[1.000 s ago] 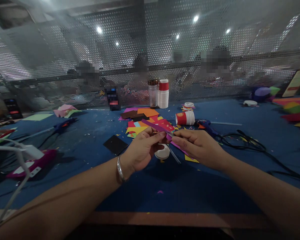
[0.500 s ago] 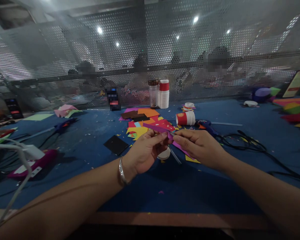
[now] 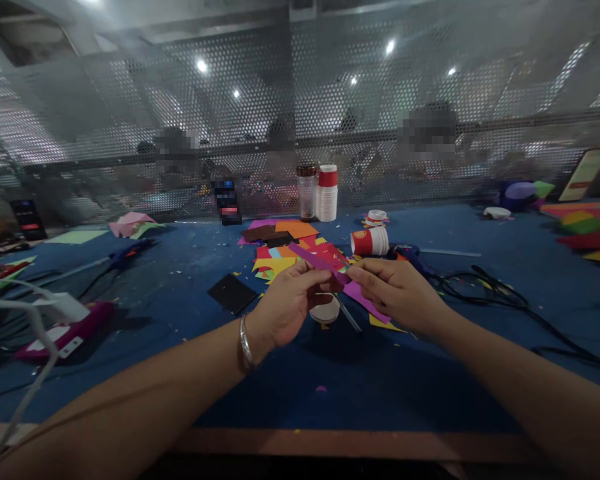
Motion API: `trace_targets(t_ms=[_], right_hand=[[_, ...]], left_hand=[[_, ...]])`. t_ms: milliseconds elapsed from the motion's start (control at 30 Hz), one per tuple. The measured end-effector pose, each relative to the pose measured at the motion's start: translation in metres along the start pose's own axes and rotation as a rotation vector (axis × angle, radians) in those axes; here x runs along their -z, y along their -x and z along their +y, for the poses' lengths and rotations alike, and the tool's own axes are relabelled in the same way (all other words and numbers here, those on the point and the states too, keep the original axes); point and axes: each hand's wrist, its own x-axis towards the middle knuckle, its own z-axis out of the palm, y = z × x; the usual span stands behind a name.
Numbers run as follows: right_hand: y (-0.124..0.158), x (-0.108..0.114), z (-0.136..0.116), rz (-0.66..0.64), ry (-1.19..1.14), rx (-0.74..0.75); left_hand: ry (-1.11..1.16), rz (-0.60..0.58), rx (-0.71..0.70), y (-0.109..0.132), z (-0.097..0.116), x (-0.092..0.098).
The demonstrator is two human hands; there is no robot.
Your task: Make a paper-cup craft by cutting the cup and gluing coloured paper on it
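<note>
My left hand (image 3: pixel 293 300), with a silver bangle at the wrist, pinches a strip of purple paper (image 3: pixel 305 255) between thumb and fingers. The strip slants up to the left above the pile of paper. My right hand (image 3: pixel 397 287) is closed at the strip's right end, its fingertips pressed together; a small dark tip shows there, too small to name. Beneath the hands are a white round disc (image 3: pixel 325 310), a clear stick (image 3: pixel 351 316) and a sheet of magenta paper (image 3: pixel 367 301).
Coloured paper (image 3: pixel 275 265) lies piled ahead. Behind stand a clear bottle (image 3: pixel 307 193) and stacked paper cups (image 3: pixel 327 197); more cups (image 3: pixel 370 241) lie sideways. Glue guns (image 3: pixel 130 252) (image 3: pixel 407 253) trail cables. A black card (image 3: pixel 231 293) and a power strip (image 3: pixel 70 330) are leftward.
The purple strip has tilted more steeply, its right end lower and more in view. My right fingertips have shifted slightly, and the grey tip seen earlier between them is now mostly hidden.
</note>
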Motion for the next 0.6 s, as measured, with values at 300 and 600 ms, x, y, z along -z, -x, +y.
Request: trace_targets(t_ms=[300, 600], right_hand=[[-0.0005, -0.0010, -0.0038, 0.099, -0.186, -0.068], [0.0006, -0.0015, -0.0088, 0.134, -0.252, -0.032]], left_hand=[[-0.236, -0.002, -0.137, -0.0031, 0.0069, 0.0011], [-0.904, -0.200, -0.191, 0.0032, 0.0075, 0.0060]])
